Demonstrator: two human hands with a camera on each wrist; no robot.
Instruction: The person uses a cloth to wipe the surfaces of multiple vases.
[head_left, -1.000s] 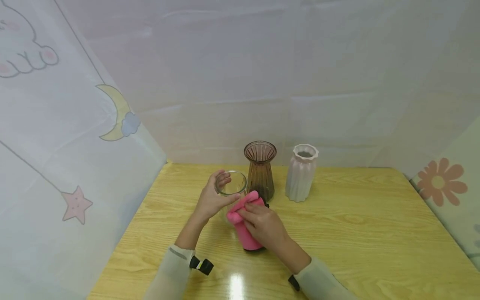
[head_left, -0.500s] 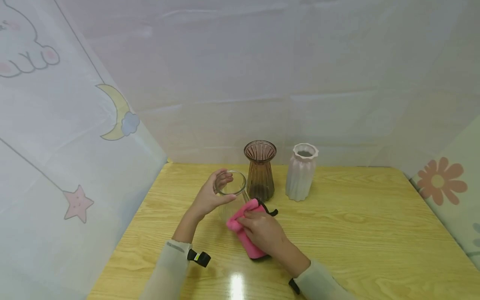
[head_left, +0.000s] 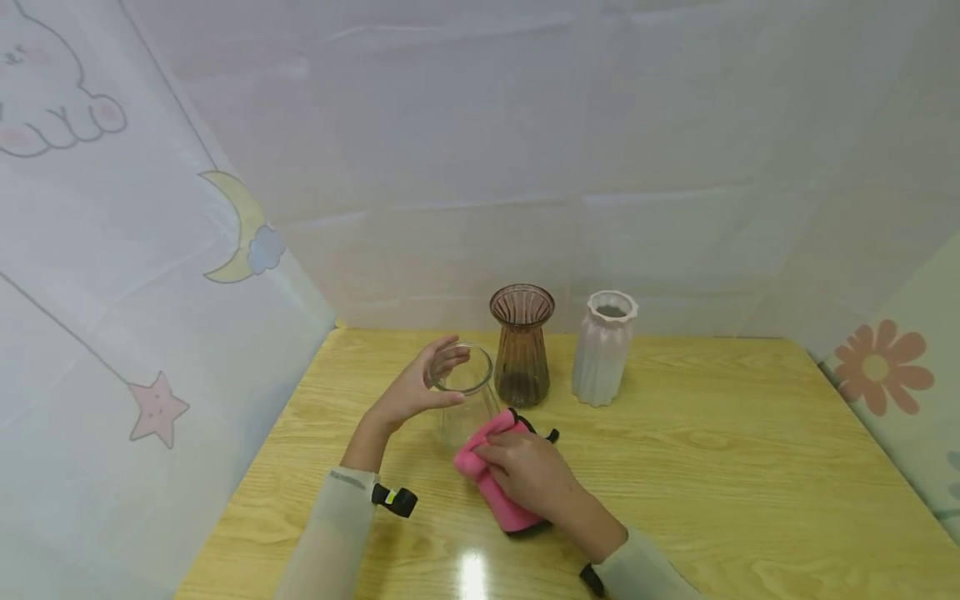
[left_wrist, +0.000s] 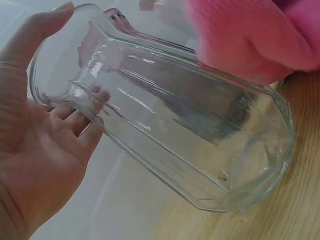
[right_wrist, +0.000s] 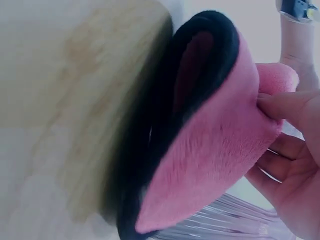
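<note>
A clear faceted glass vase (head_left: 456,421) stands on the wooden table (head_left: 712,483). My left hand (head_left: 408,396) holds it round the neck, thumb at the rim and fingers behind, as the left wrist view shows. In my right hand (head_left: 528,471), thumb and fingers pinch a pink cloth (head_left: 510,508) with black edging. The bunched part of that cloth lies against the vase's right side, low on the body. Folded over, its lower part hangs towards the table, with the black edge (right_wrist: 225,50) curling in the right wrist view.
Just behind the glass vase stands a ribbed brown-purple glass vase (head_left: 522,358). To its right is a white pleated vase (head_left: 602,358). A pale printed sheet (head_left: 450,167) covers the walls around the table's back and sides.
The right hand has moved the pink cloth down along the glass vase and nearer to me. My left hand has shifted slightly left, its thumb sliding along the rim. Both other vases stay put.
</note>
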